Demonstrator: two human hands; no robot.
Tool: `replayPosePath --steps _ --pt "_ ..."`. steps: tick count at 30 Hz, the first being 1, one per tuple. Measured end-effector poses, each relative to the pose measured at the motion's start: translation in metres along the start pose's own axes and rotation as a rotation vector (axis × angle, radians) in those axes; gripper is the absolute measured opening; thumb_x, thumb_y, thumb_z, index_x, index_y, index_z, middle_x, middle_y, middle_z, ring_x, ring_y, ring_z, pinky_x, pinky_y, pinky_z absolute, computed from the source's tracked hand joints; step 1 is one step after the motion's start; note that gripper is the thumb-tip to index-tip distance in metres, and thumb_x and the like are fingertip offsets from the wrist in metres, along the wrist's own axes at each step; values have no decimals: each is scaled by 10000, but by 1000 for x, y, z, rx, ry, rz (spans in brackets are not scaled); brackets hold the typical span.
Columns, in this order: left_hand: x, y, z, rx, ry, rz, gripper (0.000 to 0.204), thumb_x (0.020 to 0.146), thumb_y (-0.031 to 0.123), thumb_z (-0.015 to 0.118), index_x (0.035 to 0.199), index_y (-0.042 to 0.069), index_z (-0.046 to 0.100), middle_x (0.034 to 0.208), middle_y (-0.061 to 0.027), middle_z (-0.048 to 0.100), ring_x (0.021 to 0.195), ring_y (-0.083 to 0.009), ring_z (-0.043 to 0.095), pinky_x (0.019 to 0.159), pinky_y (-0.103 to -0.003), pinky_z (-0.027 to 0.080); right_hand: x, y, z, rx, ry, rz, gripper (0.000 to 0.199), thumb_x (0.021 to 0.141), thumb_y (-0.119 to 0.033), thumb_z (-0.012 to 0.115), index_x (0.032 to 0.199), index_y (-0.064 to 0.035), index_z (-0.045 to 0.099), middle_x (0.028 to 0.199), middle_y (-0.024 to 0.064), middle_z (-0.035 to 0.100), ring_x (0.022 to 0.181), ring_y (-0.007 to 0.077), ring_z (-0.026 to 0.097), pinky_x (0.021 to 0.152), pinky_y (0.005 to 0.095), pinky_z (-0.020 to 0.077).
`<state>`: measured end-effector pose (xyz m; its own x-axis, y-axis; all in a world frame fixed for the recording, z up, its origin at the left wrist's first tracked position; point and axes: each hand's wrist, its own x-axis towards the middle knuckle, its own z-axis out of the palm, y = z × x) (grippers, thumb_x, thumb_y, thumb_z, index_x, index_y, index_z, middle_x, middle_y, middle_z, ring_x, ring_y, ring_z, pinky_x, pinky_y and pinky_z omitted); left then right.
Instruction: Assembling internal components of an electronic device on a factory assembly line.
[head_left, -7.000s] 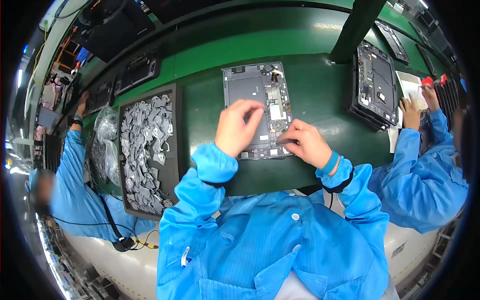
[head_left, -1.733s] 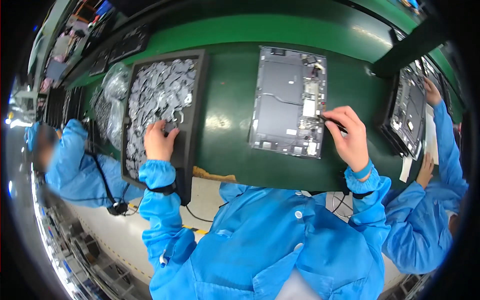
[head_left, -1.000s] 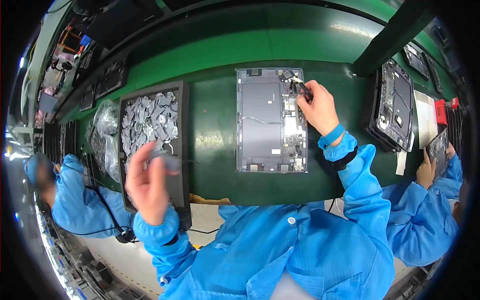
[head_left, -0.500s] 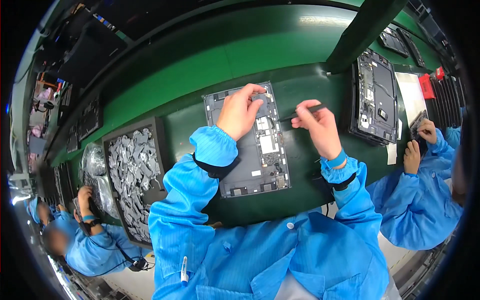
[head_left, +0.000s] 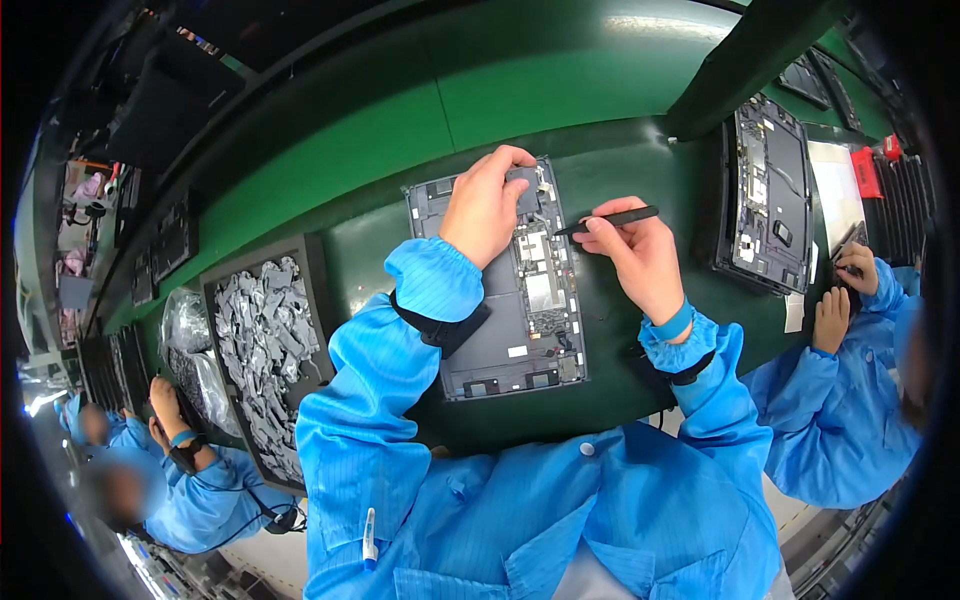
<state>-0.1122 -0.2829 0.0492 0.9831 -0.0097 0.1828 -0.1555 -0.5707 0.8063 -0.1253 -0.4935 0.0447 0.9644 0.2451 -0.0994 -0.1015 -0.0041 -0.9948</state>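
Note:
An opened tablet-like device [head_left: 480, 345] lies on the green bench in front of me, its circuit board and small parts exposed along the right side. My left hand [head_left: 485, 205] rests over its upper part with fingers curled. Between thumb and index finger shows a dark flat piece [head_left: 527, 196]; its kind I cannot make out. My right hand [head_left: 640, 255] pinches a slim black pointed tool [head_left: 632, 215], pen-shaped. The tool's tip points left, by the device's right edge near the board; whether it touches cannot be told.
On the left stands a black tray [head_left: 318, 290] heaped with grey scraps, beside clear plastic bags [head_left: 190, 325]. To the right is a stack of similar opened devices [head_left: 765, 190], under a dark green post [head_left: 745, 70]. Co-workers' hands [head_left: 840, 300] work at both sides.
The black tool now lies flatter in my right hand, with its back end showing further past the fingers. My left hand stays over the device's upper part. The view has shifted slightly.

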Motion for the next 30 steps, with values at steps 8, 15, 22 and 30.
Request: replayPosePath --steps 8,15,22,30 --pt "0 2 3 3 37 29 222 885 12 573 1105 33 594 905 -129 663 770 -233 621 742 -354 505 7 2 -1 83 -32 60 184 933 -62 614 1042 70 546 933 145 664 859 221 705 766 295 591" --pt "2 -4 4 -15 50 31 218 892 25 575 1108 41 597 879 -135 655 739 -226 617 716 -344 505 9 4 1 55 -29 39 184 937 -72 611 1037 68 545 912 163 668 847 232 707 747 295 596" --pt "0 -3 2 -18 34 33 269 875 55 629 1143 60 605 868 -121 643 755 -222 609 724 -337 506 13 5 -1 174 -13 129 191 936 -94 617 1022 63 549 892 176 667 823 250 711 729 307 601" --pt "-28 11 -1 226 109 231 153 773 79 718 921 64 682 791 -77 608 804 -258 577 746 -366 476 15 6 -2 220 11 149 176 935 -97 615 1008 53 557 875 177 675 815 246 711 735 311 600"
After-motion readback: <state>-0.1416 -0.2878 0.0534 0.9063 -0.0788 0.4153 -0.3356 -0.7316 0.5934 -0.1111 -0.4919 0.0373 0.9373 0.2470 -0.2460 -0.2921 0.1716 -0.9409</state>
